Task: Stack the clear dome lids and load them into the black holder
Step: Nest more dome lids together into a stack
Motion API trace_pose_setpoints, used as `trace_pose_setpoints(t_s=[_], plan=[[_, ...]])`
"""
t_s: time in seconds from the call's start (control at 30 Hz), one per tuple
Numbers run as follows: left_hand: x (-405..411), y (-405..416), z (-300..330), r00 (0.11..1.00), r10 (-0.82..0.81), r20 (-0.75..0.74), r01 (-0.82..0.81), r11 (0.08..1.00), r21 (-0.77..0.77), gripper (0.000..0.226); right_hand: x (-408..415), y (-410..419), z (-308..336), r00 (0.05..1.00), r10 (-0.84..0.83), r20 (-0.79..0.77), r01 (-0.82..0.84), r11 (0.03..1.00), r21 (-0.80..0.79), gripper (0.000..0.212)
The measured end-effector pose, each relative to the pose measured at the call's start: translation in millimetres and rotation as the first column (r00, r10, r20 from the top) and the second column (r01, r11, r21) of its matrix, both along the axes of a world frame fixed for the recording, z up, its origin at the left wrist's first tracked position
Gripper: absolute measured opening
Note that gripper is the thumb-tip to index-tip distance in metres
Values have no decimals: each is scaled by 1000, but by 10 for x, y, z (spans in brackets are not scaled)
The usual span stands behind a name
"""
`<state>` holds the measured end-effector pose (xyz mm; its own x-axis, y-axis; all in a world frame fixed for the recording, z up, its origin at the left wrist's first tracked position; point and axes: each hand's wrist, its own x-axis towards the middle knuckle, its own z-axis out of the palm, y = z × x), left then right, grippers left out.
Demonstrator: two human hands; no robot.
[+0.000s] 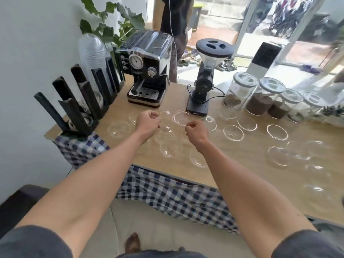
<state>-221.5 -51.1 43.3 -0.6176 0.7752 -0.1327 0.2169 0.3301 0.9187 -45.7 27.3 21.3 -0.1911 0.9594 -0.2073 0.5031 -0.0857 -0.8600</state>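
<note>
A: Hands first. What do they show?

B: Both reach out over the table (242, 164). Left hand (148, 122) has its fingers curled into a loose fist above the scattered lids (233, 133). Whether it pinches a lid rim, I cannot tell; the clear plastic is lost against the wood.

A: The right?

B: Right hand (196, 130) is curled too, just beside an upturned lid (182, 118). Its fingertips sit at that lid's near rim. Contact or a grip: cannot tell.

A: Lids, where?

B: Loose across the tabletop, most of them singly, dome down. A cluster lies under and between the hands, more toward the right edge, some blurred there.

A: The holder?

B: Holder (81, 108) stands at the table's far left corner, black uprights tilted. A tall stack (92, 53) of lids sits in a rear slot; the front slots hold a few clear pieces low down.

A: Rest of the table?

B: Espresso machine (147, 69) behind the left hand, grinder (202, 79) behind the right, jars (260, 95) with brown contents to the right. A checked cloth (167, 190) hangs under the tabletop.
</note>
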Motion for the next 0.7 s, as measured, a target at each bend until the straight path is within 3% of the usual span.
trace_pose_setpoints(t_s=[0.17,0.3,0.43,0.6,0.7], plan=[[624,69,-171,997,-62,40,64,996,-58,14,593,40,-210,997,-62,37,63,998,-25,15],[935,92,-365,991,-114,70,122,986,-112,10,900,24,-362,991,-100,94,104,994,-41,39],[1143,53,-595,987,-154,50,161,960,-227,16,1084,-19,-478,989,-84,118,95,992,-89,46],[1315,25,-823,971,-237,14,225,901,-371,16,1170,-102,-631,988,-55,143,79,982,-171,44],[1377,78,-867,974,-225,43,224,902,-370,14,1199,-112,-697,988,-58,140,81,983,-162,39]])
